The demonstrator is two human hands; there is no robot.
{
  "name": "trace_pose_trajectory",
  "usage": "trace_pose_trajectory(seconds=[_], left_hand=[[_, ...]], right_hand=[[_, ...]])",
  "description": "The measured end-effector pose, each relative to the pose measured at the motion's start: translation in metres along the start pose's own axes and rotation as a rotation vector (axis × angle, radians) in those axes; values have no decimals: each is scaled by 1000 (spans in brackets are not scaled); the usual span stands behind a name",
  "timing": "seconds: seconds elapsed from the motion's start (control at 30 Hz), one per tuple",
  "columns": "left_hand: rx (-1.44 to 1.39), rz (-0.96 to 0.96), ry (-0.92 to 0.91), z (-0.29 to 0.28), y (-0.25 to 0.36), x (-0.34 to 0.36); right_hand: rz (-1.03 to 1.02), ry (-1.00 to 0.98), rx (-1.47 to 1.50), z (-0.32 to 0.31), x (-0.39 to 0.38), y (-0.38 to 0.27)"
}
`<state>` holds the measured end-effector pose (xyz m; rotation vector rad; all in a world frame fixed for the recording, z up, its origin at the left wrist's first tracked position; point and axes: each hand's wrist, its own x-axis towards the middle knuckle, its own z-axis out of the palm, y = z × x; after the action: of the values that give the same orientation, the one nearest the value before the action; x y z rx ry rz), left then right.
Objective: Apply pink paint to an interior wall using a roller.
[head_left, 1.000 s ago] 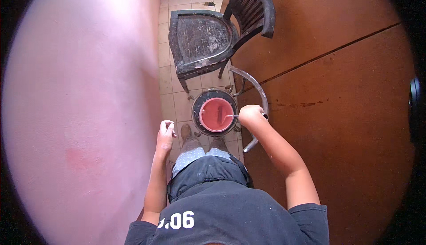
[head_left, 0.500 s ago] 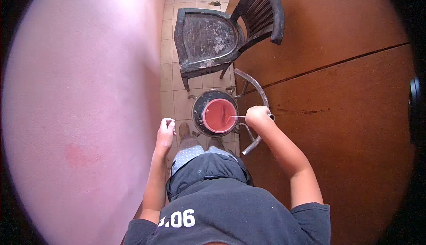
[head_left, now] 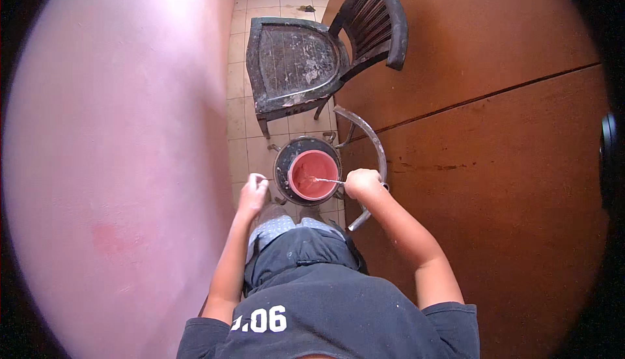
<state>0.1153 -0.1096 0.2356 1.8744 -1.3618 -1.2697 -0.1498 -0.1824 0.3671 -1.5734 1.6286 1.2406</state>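
Note:
My right hand (head_left: 363,183) is closed around a thin metal rod (head_left: 331,181) whose far end dips into a pink bucket (head_left: 314,197). Inside it lies pink paint (head_left: 305,178), stirred up where the rod meets it. The bucket rests on the round dark seat of a metal stool (head_left: 281,171). To the left of the bucket, apart from it, my left hand (head_left: 254,193) hangs beside the pink wall with its fingers loosely curled. Nothing shows in it, and whitish smears mark its fingers.
A worn, paint-spattered dark chair (head_left: 296,56) stands beyond the stool. The stool's curved metal tube (head_left: 372,138) reaches toward the brown wooden panels (head_left: 495,151) on the right. The pink wall (head_left: 124,131) runs close on the left, with pale floor tiles (head_left: 237,118) between.
My right hand has shifted slightly left and down, pushing the rod further across the bucket and disturbing the paint. My left hand has moved a little right, still curled.

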Motion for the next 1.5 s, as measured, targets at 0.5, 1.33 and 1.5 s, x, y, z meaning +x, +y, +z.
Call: trace_pose_trajectory(seconds=[0.5, 1.33, 1.5], left_hand=[[777, 653, -38, 178, -23, 71], [387, 491, -50, 139, -29, 87], [221, 343, 18, 153, -16, 81]], right_hand=[[128, 8, 42, 14, 2, -16], [208, 11, 60, -17, 3, 29], [211, 26, 96, 3, 7, 10]])
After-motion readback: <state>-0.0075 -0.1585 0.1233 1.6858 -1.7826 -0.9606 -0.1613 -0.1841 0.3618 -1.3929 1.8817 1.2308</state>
